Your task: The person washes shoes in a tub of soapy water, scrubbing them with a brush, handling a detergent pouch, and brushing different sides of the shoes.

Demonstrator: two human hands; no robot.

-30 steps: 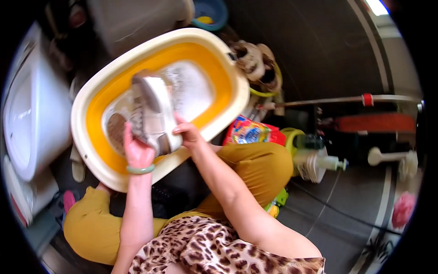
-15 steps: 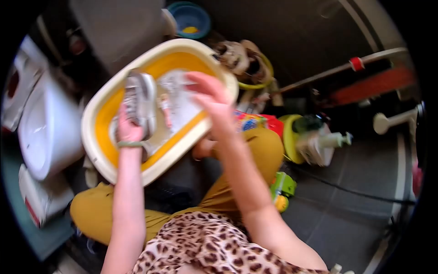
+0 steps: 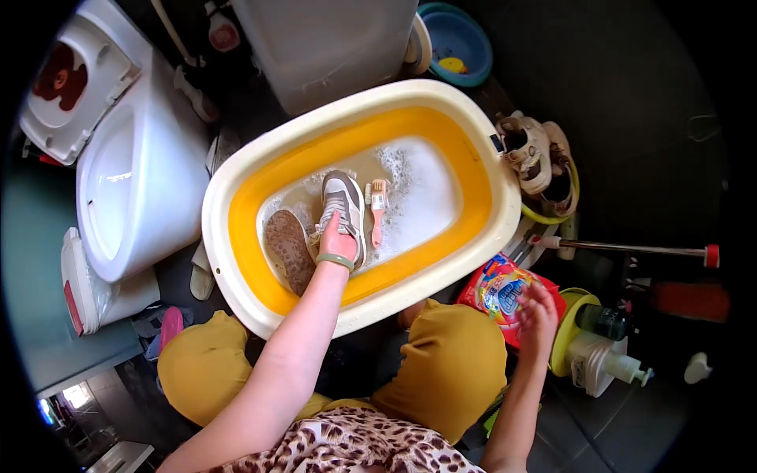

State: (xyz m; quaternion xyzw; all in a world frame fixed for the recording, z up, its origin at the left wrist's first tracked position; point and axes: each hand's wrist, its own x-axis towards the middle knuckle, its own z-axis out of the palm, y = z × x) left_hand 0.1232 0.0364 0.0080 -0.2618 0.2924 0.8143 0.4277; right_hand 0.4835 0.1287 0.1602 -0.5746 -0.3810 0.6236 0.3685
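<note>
My left hand (image 3: 337, 240), with a green bangle at its wrist, grips a grey and white laced shoe (image 3: 342, 197) inside the yellow and cream tub (image 3: 426, 311). Left of it a second shoe (image 3: 290, 246) lies with its brown sole up. A pink-handled brush (image 3: 378, 213) rests in the shallow, foamy water to the right of the held shoe. Outside the tub, my right hand (image 3: 538, 319) is raised over the red detergent bag (image 3: 497, 293), fingers apart and slightly curled, holding nothing.
Light-coloured shoes (image 3: 532, 158) stand in a yellow-green basin (image 3: 574, 206) to the tub's right. A toilet (image 3: 150, 173) is at the left, a blue basin (image 3: 473, 47) at the top. Pump bottles (image 3: 603, 363) and a metal pole (image 3: 631, 246) are at the right.
My right hand has let go of the shoe and moved right, out over the detergent bag. My left hand has kept its hold, and the shoe is lower in the tub. The view has shifted.
</note>
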